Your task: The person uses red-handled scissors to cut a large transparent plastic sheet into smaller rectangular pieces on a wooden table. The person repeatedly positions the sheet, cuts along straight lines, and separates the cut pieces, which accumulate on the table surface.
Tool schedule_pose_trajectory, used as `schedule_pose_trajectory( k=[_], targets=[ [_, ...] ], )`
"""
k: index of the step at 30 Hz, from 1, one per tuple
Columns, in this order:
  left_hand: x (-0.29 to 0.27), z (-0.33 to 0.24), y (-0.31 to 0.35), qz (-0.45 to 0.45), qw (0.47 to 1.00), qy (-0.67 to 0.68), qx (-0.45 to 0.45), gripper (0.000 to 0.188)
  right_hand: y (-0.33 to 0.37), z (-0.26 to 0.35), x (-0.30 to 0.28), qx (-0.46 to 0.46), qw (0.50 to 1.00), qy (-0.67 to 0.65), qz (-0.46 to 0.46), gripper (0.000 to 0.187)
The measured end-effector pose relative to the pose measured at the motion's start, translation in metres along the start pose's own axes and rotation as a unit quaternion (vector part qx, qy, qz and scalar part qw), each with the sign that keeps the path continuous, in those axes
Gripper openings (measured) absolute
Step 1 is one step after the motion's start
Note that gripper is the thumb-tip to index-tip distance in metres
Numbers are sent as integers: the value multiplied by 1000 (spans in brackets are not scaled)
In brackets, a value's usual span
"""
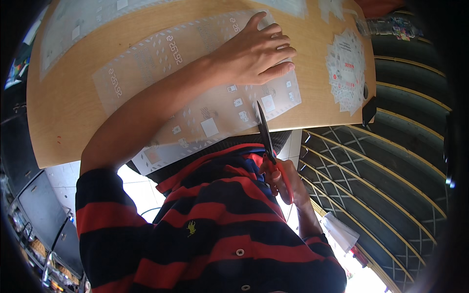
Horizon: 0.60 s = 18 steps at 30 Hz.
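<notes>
A long translucent plastic sheet (217, 108) with white printing lies slantwise on the wooden table, its near left part hanging over the front edge. My left hand (264, 53) rests flat on the sheet's far right part, fingers stretched and slightly apart; my left forearm crosses over the sheet. Low at the table's front edge, my right hand (282, 178) is closed round the red handles of a pair of scissors (266, 136). Their dark blades point up and away, and a tip shows against the sheet near its right end. Whether a blade lies under the sheet I cannot tell.
The table (63, 122) has a curved left side. Another clear printed sheet (80, 31) lies at the far left. On the right sits a pile of small printed plastic pieces (347, 73). A ribbed dark shutter with yellow edges (391, 146) stands beyond the table's right side.
</notes>
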<state>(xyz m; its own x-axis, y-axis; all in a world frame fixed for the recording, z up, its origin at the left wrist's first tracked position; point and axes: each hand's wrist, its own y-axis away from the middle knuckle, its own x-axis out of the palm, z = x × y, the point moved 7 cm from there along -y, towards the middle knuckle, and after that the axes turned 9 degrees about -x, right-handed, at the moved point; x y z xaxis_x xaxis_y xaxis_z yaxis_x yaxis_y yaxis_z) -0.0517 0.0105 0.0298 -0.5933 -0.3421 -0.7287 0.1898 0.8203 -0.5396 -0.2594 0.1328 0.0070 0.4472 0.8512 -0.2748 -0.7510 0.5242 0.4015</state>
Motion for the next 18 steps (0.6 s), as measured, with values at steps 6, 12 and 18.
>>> schedule_pose_trajectory(
  k=[6,12,18],
  targets=[
    [0,0,-1,1,1000,2,1,29,1,-1,-2,-11,1000,10,-1,88],
    [-1,-1,-1,3,1000,12,-4,27,-1,4,-3,-22,1000,13,-4,83],
    [-6,0,-1,-32,999,26,-6,23,-4,10,-3,-11,1000,-1,-16,81]
  ],
)
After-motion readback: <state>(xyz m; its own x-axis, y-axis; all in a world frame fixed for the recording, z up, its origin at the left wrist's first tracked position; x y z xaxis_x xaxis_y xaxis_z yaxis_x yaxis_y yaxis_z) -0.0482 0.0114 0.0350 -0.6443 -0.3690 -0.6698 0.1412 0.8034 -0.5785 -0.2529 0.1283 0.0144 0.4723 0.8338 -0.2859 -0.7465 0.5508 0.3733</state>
